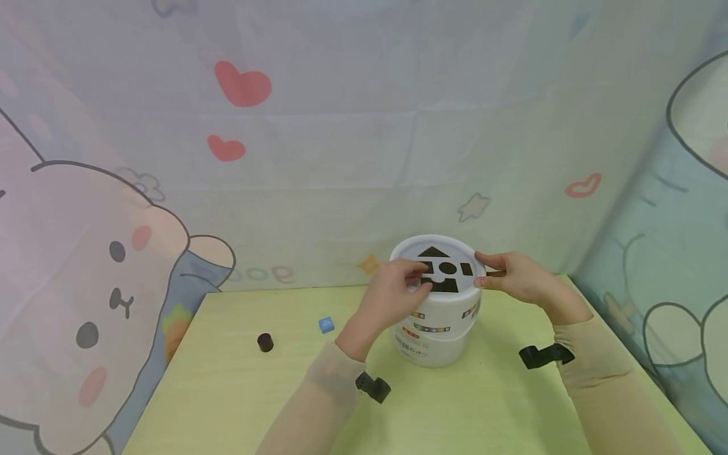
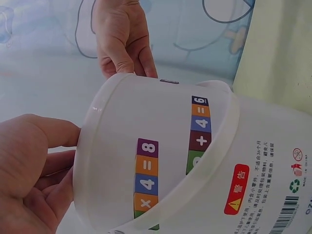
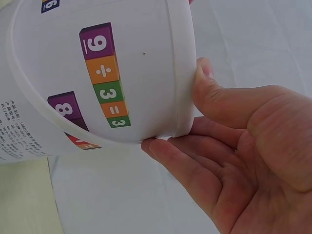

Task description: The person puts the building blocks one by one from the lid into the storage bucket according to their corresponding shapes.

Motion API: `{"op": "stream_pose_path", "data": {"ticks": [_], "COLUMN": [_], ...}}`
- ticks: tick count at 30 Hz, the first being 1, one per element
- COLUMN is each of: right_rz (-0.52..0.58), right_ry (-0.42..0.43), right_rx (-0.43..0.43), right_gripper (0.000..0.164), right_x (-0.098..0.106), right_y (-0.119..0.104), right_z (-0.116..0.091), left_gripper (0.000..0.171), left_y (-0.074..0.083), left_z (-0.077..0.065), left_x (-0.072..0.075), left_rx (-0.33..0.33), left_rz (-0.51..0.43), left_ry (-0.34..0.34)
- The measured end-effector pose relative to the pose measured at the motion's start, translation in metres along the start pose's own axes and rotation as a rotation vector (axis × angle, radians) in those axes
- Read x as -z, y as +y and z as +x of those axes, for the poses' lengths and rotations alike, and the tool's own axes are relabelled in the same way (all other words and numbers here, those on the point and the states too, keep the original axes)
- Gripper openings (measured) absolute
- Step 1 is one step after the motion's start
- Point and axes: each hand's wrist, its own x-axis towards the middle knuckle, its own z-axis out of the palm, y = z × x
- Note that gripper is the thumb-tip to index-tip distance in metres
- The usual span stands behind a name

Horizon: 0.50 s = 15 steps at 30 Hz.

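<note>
A white bucket (image 1: 435, 349) stands upright on the table, its white lid (image 1: 455, 251) cut with dark shaped holes. My left hand (image 1: 392, 293) is over the lid's near left part, thumb and fingers apart and bent toward the holes. In the left wrist view the fingertips of my left hand (image 2: 36, 170) meet the lid's top and are partly hidden behind the rim; nothing shows between them. My right hand (image 1: 526, 281) grips the rim on the right. The right wrist view has the thumb of my right hand (image 3: 234, 146) on the lid and its fingers under the edge.
Left of the bucket, a small blue block (image 1: 327, 325) and a dark cylinder block (image 1: 265, 342) lie on the light green table (image 1: 227, 392). A printed cloth (image 1: 341, 158) hangs close behind the table, and another stretch of it runs along the right side.
</note>
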Motion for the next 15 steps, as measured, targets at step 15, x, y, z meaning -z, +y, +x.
{"op": "stream_pose_path", "data": {"ticks": [15], "right_rz": [0.006], "right_ry": [0.003], "right_rx": [0.009], "right_gripper": [0.075], "right_x": [-0.002], "right_y": [0.000], "right_z": [-0.004], "left_gripper": [0.032], "left_y": [-0.016], "left_z": [-0.016], "left_x": [0.003], "left_rx": [-0.138], "left_rz": [-0.276], "left_ry": [0.064]}}
